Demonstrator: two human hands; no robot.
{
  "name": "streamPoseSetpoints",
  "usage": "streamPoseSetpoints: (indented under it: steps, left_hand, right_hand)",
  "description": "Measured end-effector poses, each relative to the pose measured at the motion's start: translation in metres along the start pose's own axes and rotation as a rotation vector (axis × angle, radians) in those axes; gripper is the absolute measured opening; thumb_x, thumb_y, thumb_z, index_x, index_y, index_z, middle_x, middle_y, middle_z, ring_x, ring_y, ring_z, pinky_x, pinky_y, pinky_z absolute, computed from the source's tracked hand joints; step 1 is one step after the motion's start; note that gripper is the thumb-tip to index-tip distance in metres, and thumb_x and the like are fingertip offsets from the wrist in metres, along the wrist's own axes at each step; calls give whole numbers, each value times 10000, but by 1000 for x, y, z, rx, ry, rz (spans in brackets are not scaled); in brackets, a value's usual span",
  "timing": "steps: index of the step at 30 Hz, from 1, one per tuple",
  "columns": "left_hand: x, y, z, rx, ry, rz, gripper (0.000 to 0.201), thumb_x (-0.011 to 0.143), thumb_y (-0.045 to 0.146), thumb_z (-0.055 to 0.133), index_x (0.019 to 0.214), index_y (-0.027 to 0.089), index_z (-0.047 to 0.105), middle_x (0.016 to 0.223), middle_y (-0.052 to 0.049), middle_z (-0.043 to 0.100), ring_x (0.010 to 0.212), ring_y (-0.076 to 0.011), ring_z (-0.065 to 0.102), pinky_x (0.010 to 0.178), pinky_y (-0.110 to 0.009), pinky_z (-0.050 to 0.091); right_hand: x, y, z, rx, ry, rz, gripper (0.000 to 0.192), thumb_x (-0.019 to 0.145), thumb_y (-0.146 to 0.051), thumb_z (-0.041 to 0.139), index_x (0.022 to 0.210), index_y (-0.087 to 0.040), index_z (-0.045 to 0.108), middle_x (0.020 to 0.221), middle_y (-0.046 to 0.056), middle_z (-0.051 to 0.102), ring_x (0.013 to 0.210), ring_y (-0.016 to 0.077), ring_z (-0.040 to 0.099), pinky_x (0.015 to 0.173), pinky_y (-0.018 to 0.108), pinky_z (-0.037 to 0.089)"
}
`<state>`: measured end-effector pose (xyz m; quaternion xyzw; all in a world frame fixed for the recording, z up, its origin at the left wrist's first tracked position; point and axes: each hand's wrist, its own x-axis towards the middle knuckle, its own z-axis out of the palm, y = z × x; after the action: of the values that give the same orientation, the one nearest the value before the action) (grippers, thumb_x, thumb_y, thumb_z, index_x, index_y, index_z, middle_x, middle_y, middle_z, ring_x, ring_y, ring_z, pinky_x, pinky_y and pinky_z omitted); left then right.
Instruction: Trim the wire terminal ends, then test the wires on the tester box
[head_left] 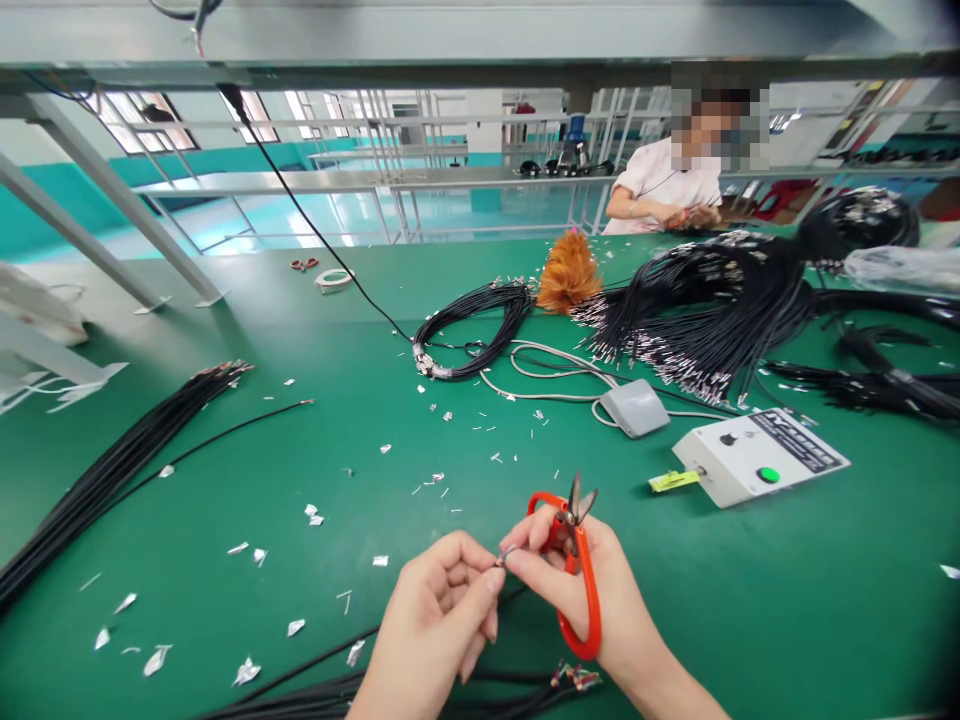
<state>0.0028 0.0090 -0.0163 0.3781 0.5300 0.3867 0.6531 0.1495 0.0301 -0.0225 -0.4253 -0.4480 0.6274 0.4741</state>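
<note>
Both hands meet fingertip to fingertip: left hand (439, 610) pinches what seems a wire end (507, 553), right hand (581, 590) grips orange snips (577, 570), blades pointing up, away.

Both hands meet low in the middle of the view, fingertips touching. The left hand (439, 615) comes up from below, fingers (465, 580) curled, thumb and forefinger pinched together. The right hand (592, 590) reaches in from the lower right, its bare wrist angled, its fingers pinched against the left's.
</note>
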Motion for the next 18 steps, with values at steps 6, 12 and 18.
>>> streamPoseSetpoints:
  steps: [6, 12, 18]
  left_hand:
    - [-3, 0, -3, -28, 25, 36, 347, 754, 478, 662, 753, 158, 529, 480, 43, 559, 299, -1, 322, 332, -128, 182]
    - [-10, 2, 2, -36, 59, 102, 381, 808, 438, 609, 1114, 216, 560, 516, 71, 487, 358, -36, 277, 349, -150, 190]
    - [-14, -1, 5, 244, 136, 269, 313, 851, 361, 561, 1100, 202, 667, 572, 17, 486, 538, -117, 426, 489, -211, 350]
  right_hand:
    - [-1, 5, 5, 91, 51, 49, 287, 661, -253, 770, 675, -187, 491, 740, 3, 672, 679, 119, 581, 667, 235, 470]
    - [-2, 4, 8, 54, 58, 32, 294, 694, -301, 753, 692, -191, 480, 724, -10, 634, 665, 115, 551, 674, 239, 456]
    - [-6, 8, 14, -16, 70, 6, 278, 708, -313, 739, 716, -202, 484, 700, -39, 547, 648, 111, 503, 641, 230, 437]
